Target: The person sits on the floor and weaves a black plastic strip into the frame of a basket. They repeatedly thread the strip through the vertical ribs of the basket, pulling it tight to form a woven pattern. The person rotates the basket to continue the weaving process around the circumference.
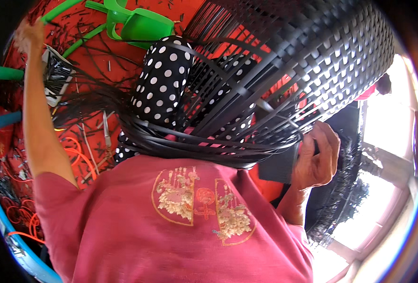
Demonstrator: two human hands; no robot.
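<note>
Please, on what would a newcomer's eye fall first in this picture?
Probably on the large black wickerwork, which fills the upper right while its loose strips sweep across the middle. Next come the white-dotted black trousers near the centre and a bright green plastic item at the upper left.

One wide fisheye view looks steeply down and slightly ahead from head height; the maroon shirt (pixel 128 226) sits close beneath it, filling the lower middle; the polka-dot trousers (pixel 165 78) and red floor (pixel 185 8) lie farther off; the left hand (pixel 29 38) falls near the upper-left rim, the right hand (pixel 318 153) right of centre
</note>
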